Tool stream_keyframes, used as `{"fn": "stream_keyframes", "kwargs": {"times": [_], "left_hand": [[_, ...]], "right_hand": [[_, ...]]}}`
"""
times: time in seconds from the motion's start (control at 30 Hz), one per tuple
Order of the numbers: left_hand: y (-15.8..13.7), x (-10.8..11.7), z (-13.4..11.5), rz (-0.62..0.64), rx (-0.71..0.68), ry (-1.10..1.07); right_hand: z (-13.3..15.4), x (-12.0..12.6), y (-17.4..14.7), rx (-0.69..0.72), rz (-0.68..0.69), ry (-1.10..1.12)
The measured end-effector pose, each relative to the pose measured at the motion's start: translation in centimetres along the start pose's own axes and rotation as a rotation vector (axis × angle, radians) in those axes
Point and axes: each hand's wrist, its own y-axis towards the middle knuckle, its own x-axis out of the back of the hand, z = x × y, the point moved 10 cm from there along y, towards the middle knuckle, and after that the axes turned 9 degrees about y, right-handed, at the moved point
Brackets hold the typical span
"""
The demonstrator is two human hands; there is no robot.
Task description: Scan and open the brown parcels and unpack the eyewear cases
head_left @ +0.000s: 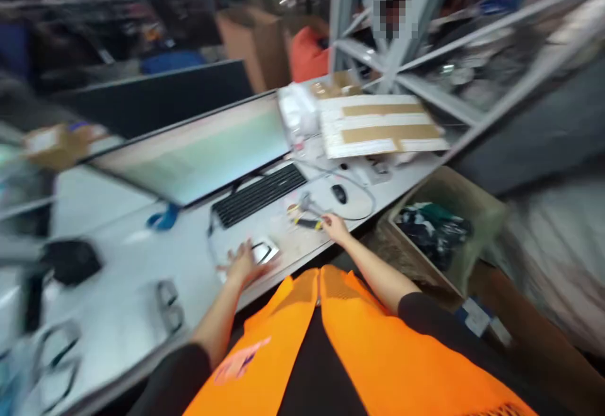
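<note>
My left hand (243, 266) is over the desk with its fingers spread, smeared by motion. Right beside it lies a small white flat object (271, 253) with a black loop on top; whether the fingers touch it I cannot tell. My right hand (335, 229) is closed, its fingertips at one end of a slim black-and-yellow tool (308, 223) whose exact kind is too blurred to name. Just behind that tool are a grey object (306, 202) and some small bits on the desktop. A black keyboard (259, 194) sits beyond both hands.
A wide monitor (203, 151) stands behind the keyboard. To the right are a black mouse (339, 193) and a taped white cardboard sheet (382, 125). Blue tape (163, 217) and dark cable loops (169, 306) lie left. An open box (425, 265) with dark bags stands beside the desk.
</note>
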Motion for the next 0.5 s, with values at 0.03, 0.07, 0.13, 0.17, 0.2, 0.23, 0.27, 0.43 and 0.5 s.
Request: {"fn": "stream_keyframes", "kwargs": {"times": [0.03,0.07,0.13,0.17,0.2,0.23,0.27,0.43,0.5], "left_hand": [[-0.7,0.4,3.1,-0.027,0.076,0.012],[-0.9,0.5,5.5,-0.047,0.137,0.023],[-0.3,0.0,8.8,-0.066,0.218,0.042],[0.4,-0.4,9.7,-0.064,0.237,0.065],[1.0,-0.9,10.4,-0.056,0.236,0.108],[1.6,-1.3,10.7,-0.052,0.217,0.149],[2.0,-1.5,10.9,-0.057,0.180,0.179],[0.7,0.1,11.4,-0.269,-0.051,-0.022],[-0.1,1.0,11.6,-0.363,-0.072,-0.106]], "right_hand": [[-0.8,-4.4,0.0,-0.040,0.046,-0.059],[-1.4,-7.5,-0.1,-0.070,0.063,-0.140],[-2.2,-10.6,0.4,-0.088,0.053,-0.328],[-2.3,-11.2,1.0,-0.084,0.045,-0.412],[-2.3,-11.4,1.6,-0.079,0.041,-0.478],[-2.3,-11.3,2.4,-0.082,0.032,-0.534],[-2.4,-11.0,3.1,-0.097,0.018,-0.584],[-4.1,-10.2,6.4,-0.282,0.009,-0.733],[-4.6,-10.4,7.4,-0.325,0.024,-0.769]]}}
